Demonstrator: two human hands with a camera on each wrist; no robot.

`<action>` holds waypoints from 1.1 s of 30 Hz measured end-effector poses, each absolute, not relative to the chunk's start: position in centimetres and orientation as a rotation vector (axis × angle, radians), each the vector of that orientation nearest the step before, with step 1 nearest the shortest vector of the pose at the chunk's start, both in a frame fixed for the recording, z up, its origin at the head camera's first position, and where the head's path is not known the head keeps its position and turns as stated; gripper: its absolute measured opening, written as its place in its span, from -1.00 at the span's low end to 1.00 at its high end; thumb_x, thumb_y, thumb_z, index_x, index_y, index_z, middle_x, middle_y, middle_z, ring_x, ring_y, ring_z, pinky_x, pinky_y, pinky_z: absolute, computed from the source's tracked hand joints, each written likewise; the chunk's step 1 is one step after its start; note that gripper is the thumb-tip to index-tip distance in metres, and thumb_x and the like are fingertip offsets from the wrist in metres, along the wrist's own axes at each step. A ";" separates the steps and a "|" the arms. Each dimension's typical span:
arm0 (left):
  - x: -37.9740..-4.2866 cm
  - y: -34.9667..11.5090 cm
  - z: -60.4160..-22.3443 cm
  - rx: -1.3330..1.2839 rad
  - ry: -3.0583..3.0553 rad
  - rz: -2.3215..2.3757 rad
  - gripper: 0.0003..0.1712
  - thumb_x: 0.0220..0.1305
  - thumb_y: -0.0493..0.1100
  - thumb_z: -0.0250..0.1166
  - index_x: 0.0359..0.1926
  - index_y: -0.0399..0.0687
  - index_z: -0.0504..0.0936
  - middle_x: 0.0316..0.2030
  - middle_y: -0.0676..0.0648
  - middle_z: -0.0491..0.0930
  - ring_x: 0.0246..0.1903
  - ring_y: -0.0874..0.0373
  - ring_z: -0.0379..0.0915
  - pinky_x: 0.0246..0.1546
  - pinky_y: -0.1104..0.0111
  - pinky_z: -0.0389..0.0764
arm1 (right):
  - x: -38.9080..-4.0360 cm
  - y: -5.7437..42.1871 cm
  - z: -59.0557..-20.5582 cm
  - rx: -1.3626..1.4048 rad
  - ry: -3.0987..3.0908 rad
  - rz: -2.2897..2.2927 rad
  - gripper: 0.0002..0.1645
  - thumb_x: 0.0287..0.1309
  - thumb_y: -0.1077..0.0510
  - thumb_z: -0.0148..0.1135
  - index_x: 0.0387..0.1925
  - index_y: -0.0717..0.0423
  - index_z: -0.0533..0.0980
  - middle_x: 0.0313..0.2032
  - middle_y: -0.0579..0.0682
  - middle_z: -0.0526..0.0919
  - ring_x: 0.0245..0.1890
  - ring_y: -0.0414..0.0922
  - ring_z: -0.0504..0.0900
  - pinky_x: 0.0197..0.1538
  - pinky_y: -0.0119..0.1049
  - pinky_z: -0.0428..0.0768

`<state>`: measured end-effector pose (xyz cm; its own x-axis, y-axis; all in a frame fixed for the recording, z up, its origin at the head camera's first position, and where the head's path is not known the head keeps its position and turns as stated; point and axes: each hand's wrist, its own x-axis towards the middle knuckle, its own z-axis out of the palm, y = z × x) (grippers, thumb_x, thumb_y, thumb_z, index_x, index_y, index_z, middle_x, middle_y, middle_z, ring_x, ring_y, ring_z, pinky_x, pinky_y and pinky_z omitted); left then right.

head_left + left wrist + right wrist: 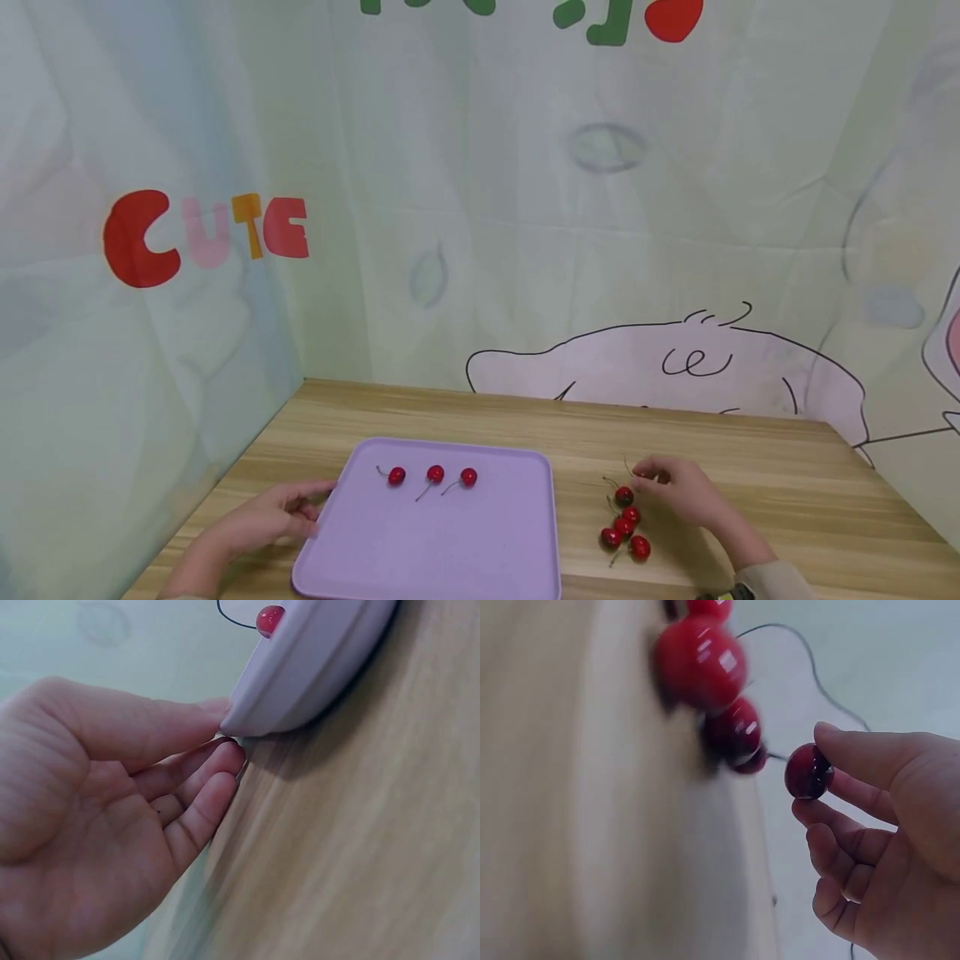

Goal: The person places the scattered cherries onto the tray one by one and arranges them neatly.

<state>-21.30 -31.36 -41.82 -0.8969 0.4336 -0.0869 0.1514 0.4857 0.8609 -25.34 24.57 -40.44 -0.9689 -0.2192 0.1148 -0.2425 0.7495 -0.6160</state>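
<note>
My left hand (262, 518) holds the left edge of a flat lilac tray (442, 546), thumb on the rim and fingertips below it. Three red cherries with stems lie in a row toward the tray's far side: a left cherry (396, 476), a middle cherry (435, 474) and a right cherry (468, 477). Right of the tray, my right hand (678, 490) pinches a dark red cherry (808, 772) between thumb and fingertips, held off the table. Close by it, several more cherries (623, 527) lie clustered on the wood.
The wood-grain table (750, 467) runs back to a printed cloth backdrop (525, 208). Another cloth wall with the letters CUTE (142, 239) stands along the left side. A sleeve (772, 581) covers the right forearm.
</note>
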 end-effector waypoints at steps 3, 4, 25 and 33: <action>-21.3 -31.5 -41.9 0.500 2.440 1.380 -0.23 0.11 -0.31 0.29 0.32 -0.51 0.22 -0.20 -0.15 0.48 -0.25 0.09 0.35 -0.31 0.40 0.46 | -25.7 23.6 -39.6 0.391 -2.886 1.042 -0.77 0.16 0.07 0.30 -0.23 0.14 0.63 -0.35 -0.09 0.60 -0.36 -0.17 0.45 -0.35 -0.34 0.42; -21.3 -31.5 -41.9 0.501 2.444 1.378 -0.22 0.11 -0.31 0.29 0.32 -0.51 0.22 -0.20 -0.15 0.48 -0.25 0.10 0.35 -0.31 0.40 0.46 | -25.8 23.2 -39.3 0.408 -2.878 1.043 -0.76 0.17 0.06 0.30 -0.23 0.14 0.63 -0.34 -0.09 0.60 -0.36 -0.17 0.45 -0.36 -0.33 0.42; -21.4 -31.6 -42.1 0.492 2.427 1.388 -0.22 0.14 -0.31 0.28 0.33 -0.52 0.18 -0.24 -0.13 0.47 -0.26 0.16 0.33 -0.39 0.39 0.42 | -27.5 14.0 -37.3 0.549 -2.808 1.150 -0.81 0.15 0.01 0.33 -0.25 -0.01 0.64 -0.31 -0.14 0.60 -0.30 -0.16 0.47 -0.32 -0.28 0.47; -21.5 -31.5 -42.1 0.490 2.433 1.380 -0.21 0.12 -0.29 0.29 0.33 -0.50 0.19 -0.22 -0.13 0.47 -0.25 0.15 0.34 -0.36 0.39 0.43 | -28.4 11.7 -38.1 0.594 -2.831 1.183 -0.78 0.13 -0.01 0.35 -0.24 -0.01 0.64 -0.31 -0.13 0.60 -0.29 -0.14 0.45 -0.31 -0.29 0.46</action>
<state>-21.53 -31.49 -42.12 -0.8966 0.4334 -0.0909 0.1443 0.4799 0.8654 -28.36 11.70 -38.12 -0.9275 -0.3382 0.1591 -0.3509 0.6413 -0.6824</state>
